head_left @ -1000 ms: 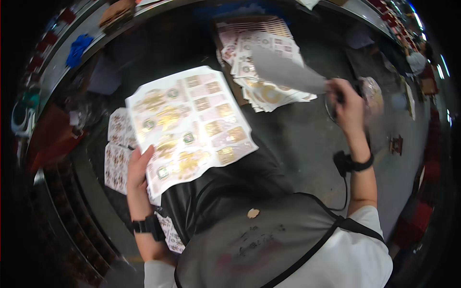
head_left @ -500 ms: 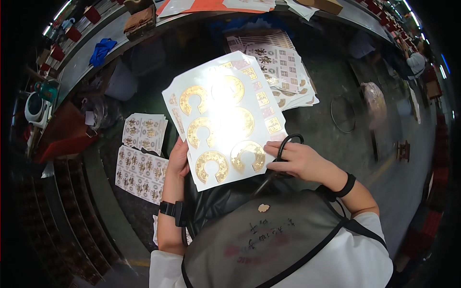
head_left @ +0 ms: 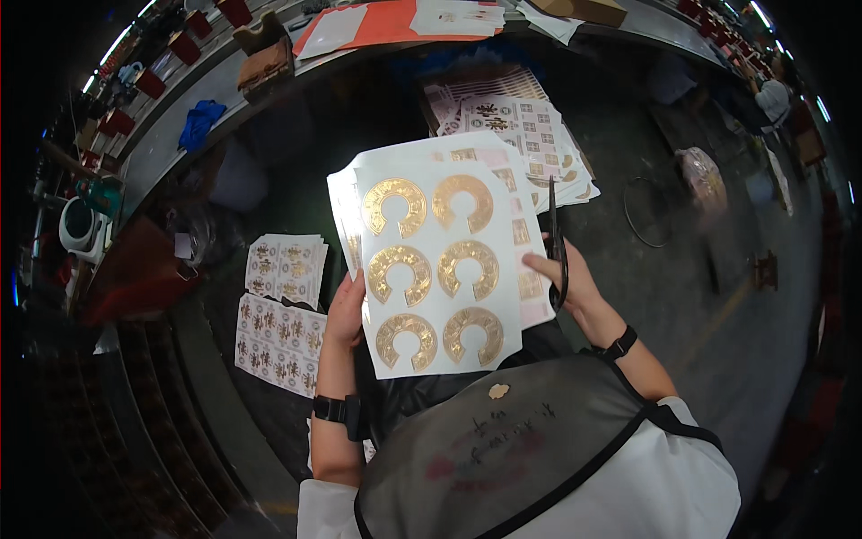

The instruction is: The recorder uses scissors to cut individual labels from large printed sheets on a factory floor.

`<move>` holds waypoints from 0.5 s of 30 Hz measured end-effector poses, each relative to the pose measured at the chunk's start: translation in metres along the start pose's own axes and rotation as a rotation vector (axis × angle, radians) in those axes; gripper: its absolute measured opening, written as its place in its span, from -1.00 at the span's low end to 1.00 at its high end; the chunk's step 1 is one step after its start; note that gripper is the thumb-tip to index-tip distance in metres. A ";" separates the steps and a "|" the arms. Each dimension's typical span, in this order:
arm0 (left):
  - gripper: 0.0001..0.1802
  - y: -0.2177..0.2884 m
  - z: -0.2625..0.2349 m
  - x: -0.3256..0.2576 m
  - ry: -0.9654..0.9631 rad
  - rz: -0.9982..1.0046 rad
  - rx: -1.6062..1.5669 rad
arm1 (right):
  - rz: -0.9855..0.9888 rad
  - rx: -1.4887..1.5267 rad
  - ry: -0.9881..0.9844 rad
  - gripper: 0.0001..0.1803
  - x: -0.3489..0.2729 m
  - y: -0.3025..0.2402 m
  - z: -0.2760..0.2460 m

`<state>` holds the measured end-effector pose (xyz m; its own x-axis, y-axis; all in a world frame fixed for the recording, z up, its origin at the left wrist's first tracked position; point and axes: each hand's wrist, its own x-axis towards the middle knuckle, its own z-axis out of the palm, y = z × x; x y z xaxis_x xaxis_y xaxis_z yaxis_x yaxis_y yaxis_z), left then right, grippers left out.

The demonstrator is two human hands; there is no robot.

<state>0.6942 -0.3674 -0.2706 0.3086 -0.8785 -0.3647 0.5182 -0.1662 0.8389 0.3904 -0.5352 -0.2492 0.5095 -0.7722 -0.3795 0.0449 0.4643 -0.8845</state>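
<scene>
A stack of white sheets is held up in front of me, fanned a little. Six gold C-shaped pieces show on the top sheet (head_left: 440, 269); part of another sheet with pink and gold squares (head_left: 528, 260) sticks out behind it on the right. My left hand (head_left: 345, 310) grips the stack's left edge, thumb in front, the other fingers hidden behind. At the right edge my right hand (head_left: 575, 280) pinches the sheets, thumb in front. Black scissors (head_left: 558, 269) hang on this same hand, upright, their blades toward the far side.
Printed sheets (head_left: 278, 341) lie at the left in two piles. Beyond the held stack rests a larger pile of pink and gold sheets (head_left: 530, 126). A long bench (head_left: 359, 54) crosses the far side, bearing orange and white papers (head_left: 382, 22). A plastic-wrapped bundle (head_left: 702, 178) stands at the right.
The held stack has swung more upright and lost its bright glare. Its top sheet now sits lower and apart from those behind. The scissors have turned from lying across to pointing away.
</scene>
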 end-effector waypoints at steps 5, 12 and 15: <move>-0.57 0.016 0.001 -0.012 -0.020 0.002 0.251 | 0.055 -0.003 -0.168 -0.39 -0.015 0.003 0.003; -0.66 0.033 0.016 -0.020 -0.180 0.100 0.537 | 0.120 0.122 -0.283 -0.38 -0.007 0.015 0.009; -0.69 0.045 0.016 -0.012 -0.182 0.080 0.506 | 0.206 0.087 -0.312 -0.38 0.003 0.007 0.019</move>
<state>0.7011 -0.3716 -0.2220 0.1646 -0.9533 -0.2532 0.0362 -0.2507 0.9674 0.4082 -0.5256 -0.2516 0.7520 -0.4960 -0.4341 -0.0198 0.6413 -0.7670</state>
